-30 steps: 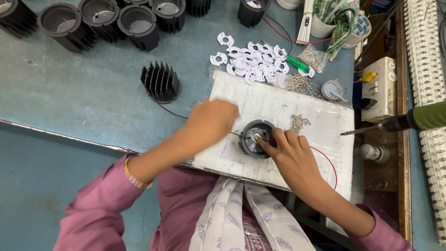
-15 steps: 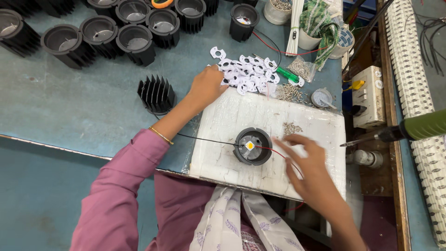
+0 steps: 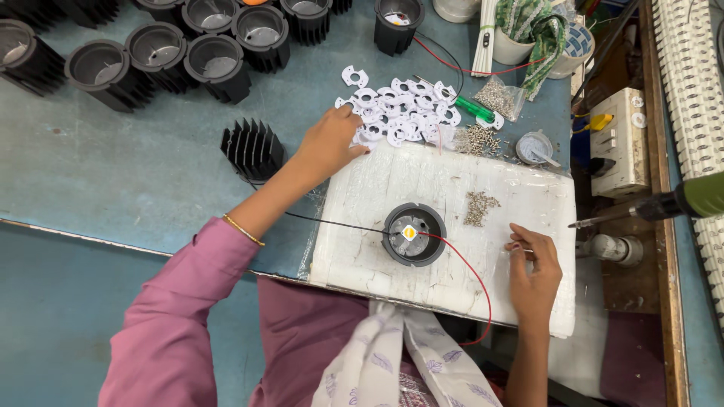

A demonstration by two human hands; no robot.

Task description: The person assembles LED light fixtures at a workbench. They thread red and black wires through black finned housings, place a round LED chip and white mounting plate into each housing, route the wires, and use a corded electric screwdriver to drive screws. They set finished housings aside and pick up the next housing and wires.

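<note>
From the head camera, the left hand (image 3: pixel 329 142) rested on the pile of white holders (image 3: pixel 398 114), fingers curled among them. The right hand (image 3: pixel 534 267) pinched something small beside the screws (image 3: pixel 479 206). The black housing (image 3: pixel 413 234) sat on the white pad (image 3: pixel 362 249) between the two hands.

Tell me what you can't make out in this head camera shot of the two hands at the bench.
Head view:
- Left hand: its fingers cover the white rings beneath, so any grasp is hidden.
- Right hand: whatever its fingers pinch is too small to tell.
- Red wire: its end vanishes under the white pad.
- Power screwdriver: cut off by the right edge.
</note>
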